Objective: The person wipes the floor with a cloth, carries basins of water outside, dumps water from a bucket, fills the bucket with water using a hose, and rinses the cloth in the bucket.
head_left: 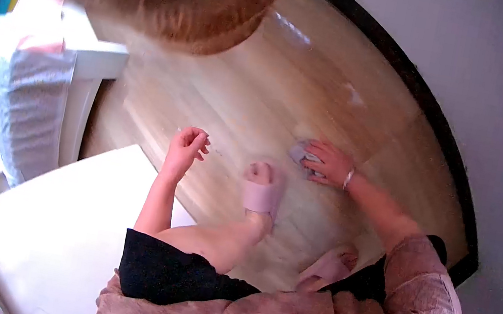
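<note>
A crumpled grey cloth (300,153) lies against the wood-look floor (233,107), under the fingers of my right hand (329,163). That hand wears a thin bracelet at the wrist, and its fingers are bent over the cloth. My left hand (186,149) hangs to the left with curled fingers that stand apart, and nothing shows in it. Between the hands is my foot in a pink slipper (259,197). The other pink slipper (327,269) is lower right, partly hidden by my clothing.
A white surface (71,226) spans the lower left. Behind it, a blue-grey towel (34,112) hangs over white furniture (98,63). Blurred brown hair fills the upper left. A dark baseboard (430,114) curves along the pale wall (499,86) at right.
</note>
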Demonstrator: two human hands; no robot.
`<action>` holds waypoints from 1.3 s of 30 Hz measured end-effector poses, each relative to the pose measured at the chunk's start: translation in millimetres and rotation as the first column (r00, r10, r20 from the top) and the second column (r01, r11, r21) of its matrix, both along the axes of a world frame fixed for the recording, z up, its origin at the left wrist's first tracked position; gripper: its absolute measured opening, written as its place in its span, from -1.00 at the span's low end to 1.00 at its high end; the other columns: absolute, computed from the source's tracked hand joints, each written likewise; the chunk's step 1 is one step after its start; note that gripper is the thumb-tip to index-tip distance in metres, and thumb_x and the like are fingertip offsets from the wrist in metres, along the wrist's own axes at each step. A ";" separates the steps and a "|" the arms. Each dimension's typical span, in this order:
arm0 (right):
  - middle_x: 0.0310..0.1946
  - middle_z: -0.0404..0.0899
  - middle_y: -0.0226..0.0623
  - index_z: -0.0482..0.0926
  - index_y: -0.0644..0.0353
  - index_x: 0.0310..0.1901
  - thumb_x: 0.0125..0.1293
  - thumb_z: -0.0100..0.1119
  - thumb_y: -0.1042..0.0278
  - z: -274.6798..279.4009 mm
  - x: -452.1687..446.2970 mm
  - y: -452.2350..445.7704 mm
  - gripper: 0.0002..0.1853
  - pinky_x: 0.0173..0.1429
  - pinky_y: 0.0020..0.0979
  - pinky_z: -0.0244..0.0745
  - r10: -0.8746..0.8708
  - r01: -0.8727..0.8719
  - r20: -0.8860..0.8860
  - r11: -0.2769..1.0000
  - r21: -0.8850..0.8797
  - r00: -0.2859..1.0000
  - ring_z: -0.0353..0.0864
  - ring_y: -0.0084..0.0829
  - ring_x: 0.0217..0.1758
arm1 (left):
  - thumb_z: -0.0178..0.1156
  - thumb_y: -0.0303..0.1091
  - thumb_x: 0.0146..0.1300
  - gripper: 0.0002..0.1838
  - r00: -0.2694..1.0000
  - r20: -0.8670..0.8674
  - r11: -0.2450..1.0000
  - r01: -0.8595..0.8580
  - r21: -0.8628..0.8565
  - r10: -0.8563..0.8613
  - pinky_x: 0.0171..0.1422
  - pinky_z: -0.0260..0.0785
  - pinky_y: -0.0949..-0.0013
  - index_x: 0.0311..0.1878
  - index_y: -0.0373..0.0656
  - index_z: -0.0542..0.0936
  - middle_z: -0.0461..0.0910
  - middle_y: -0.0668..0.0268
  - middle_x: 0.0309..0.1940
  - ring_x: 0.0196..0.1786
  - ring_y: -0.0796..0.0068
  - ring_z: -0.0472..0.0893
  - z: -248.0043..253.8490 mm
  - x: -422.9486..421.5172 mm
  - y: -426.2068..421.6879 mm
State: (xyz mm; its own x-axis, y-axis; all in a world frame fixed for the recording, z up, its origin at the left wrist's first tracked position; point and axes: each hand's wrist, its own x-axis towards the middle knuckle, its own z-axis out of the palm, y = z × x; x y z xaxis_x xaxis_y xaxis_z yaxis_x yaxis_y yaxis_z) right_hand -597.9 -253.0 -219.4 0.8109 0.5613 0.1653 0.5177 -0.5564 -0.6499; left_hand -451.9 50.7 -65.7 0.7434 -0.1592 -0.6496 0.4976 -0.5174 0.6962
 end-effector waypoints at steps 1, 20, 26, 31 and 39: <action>0.03 0.22 -0.15 0.39 -0.04 -0.14 -0.19 0.22 0.11 3.5 -4.1 8.0 -0.52 0.17 -0.09 0.04 0.035 -0.035 0.004 0.999 -0.006 0.999 0.14 -0.13 0.15 | -0.01 -0.34 0.14 -0.83 0.999 -0.005 0.999 -0.041 -0.006 0.041 -0.46 0.30 0.57 -0.31 -0.25 0.43 0.47 0.31 -0.47 -0.46 0.61 0.45 -5.8 -6.1 8.2; -0.17 0.39 -0.10 0.45 0.13 -0.21 0.04 -0.03 0.30 -28.1 222.8 48.4 -0.75 0.00 -0.21 0.24 -0.586 0.612 0.189 0.778 -0.140 0.788 0.31 -0.13 -0.05 | -0.01 -0.31 0.13 -0.84 0.935 -0.112 0.941 -0.339 -0.015 0.335 -0.49 0.26 0.58 -0.37 -0.22 0.42 0.45 0.38 -0.51 -0.50 0.66 0.41 -50.2 -52.7 97.8; -0.08 0.34 -0.12 0.43 0.05 -0.13 -0.04 0.02 0.24 -14.1 320.8 113.4 -0.65 0.06 -0.21 0.21 -0.524 0.586 0.272 0.770 -0.252 0.807 0.29 -0.12 -0.02 | -0.02 -0.32 0.14 -0.85 0.873 -0.163 0.887 -0.460 0.040 0.460 -0.48 0.25 0.59 -0.38 -0.22 0.41 0.45 0.39 -0.50 -0.50 0.66 0.40 -46.4 -79.3 128.2; -0.26 0.43 -0.21 0.48 0.08 -0.30 -0.12 0.08 0.17 -44.9 297.5 254.2 -0.70 -0.03 -0.27 0.26 0.142 -0.137 0.227 0.990 -0.036 0.963 0.33 -0.16 -0.07 | -0.02 -0.34 0.14 -0.86 0.846 -0.138 0.857 -0.511 0.061 0.515 -0.49 0.25 0.58 -0.37 -0.22 0.41 0.45 0.39 -0.51 -0.51 0.66 0.40 -46.9 -98.0 151.5; -0.39 0.42 -0.27 0.48 0.08 -0.43 -0.22 0.15 0.31 -47.6 97.8 304.1 -0.79 -0.17 -0.28 0.32 0.836 -0.774 0.038 0.489 0.402 0.548 0.37 -0.20 -0.24 | -0.05 -0.40 0.14 -0.88 0.724 -0.026 0.718 -0.677 0.159 0.689 -0.61 0.26 0.59 -0.35 -0.26 0.41 0.44 0.34 -0.54 -0.58 0.64 0.42 -54.9 -124.8 172.2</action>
